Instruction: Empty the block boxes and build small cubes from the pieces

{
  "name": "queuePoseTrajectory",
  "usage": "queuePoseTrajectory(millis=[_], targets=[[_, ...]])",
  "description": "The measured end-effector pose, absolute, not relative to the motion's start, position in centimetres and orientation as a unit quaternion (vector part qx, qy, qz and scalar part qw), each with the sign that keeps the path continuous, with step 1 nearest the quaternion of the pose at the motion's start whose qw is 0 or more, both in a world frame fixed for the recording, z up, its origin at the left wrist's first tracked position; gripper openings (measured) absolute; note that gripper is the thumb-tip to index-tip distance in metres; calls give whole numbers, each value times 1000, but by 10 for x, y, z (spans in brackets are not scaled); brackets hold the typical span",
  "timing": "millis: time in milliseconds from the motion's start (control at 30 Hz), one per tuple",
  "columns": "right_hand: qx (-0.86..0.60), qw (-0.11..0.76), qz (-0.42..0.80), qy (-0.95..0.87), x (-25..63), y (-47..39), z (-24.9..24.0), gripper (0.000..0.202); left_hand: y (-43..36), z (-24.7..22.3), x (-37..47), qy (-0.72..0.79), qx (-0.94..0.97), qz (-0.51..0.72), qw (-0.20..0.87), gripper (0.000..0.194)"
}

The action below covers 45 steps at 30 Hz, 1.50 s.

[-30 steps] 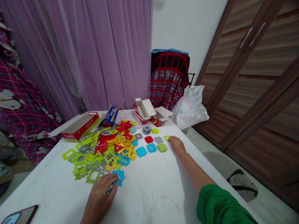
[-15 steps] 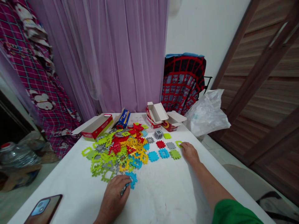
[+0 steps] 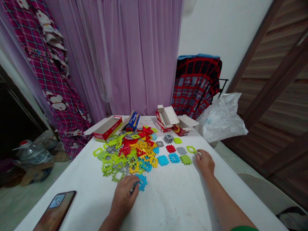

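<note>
My left hand [image 3: 126, 192] is closed on the edge of a blue notched interlocking tile [image 3: 142, 183] at the near side of the pile. Something dark shows between thumb and fingers; I cannot make out what. My right hand [image 3: 205, 162] rests at the right side of the table, fingers loosely bent. Just left of its fingertips lies a lime-green frame tile [image 3: 191, 149]. Beside that, loose tiles lie flat in rough rows: a grey tile [image 3: 181, 150], a red tile [image 3: 170, 148], a green tile [image 3: 186, 159] and two blue ones [image 3: 174, 158]. A grey tile stack [image 3: 168, 138] stands behind them.
A mixed tile pile [image 3: 132, 149] covers the left middle of the white table [image 3: 168, 205]. Behind it are a red box [image 3: 108, 129], a blue box [image 3: 133, 121] and open cartons [image 3: 166, 118]. A phone [image 3: 56, 210] lies front left; a plastic bag [image 3: 218, 118] hangs back right.
The view has turned slightly left. My right hand has drawn back a little from the lime-green frame tile, which lies more fully in sight. My left hand keeps its hold on the blue tile.
</note>
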State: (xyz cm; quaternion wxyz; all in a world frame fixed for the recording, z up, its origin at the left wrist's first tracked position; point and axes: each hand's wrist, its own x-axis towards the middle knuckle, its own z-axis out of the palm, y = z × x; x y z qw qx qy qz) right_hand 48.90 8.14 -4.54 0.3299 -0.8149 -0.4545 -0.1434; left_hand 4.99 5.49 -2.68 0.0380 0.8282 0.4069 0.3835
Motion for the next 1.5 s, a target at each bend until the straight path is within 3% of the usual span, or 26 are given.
queuePoseTrajectory(millis=[167, 433, 700, 800, 900, 1133, 1300, 1500], targets=[[-797, 422, -114, -417, 479, 70, -52, 41, 76, -18, 45, 528, 760, 379, -8, 24], [-753, 501, -79, -419, 453, 54, -53, 45, 109, 15, 49, 586, 789, 186, -10, 23], [-717, 516, -78, -462, 437, 47, -55, 37, 98, 14, 52, 473, 858, 199, -9, 22], [-708, 508, -81, -484, 427, 47, -51, 32, 98, 6, 47, 411, 883, 223, -31, 32], [-682, 503, -80, -524, 405, 45, -47, 30, 100, -2, 36, 441, 853, 273, -58, 41], [-543, 420, -17, -727, 317, 41, -23, 28, 82, -25, 19, 505, 775, 376, -52, 28], [-487, 280, 54, -825, 277, 52, 2, 57, 75, -34, 15, 514, 755, 406, -35, 28], [-448, 193, 100, -867, 272, 74, 18, 62, 77, -31, 14, 508, 756, 411, -25, 27]])
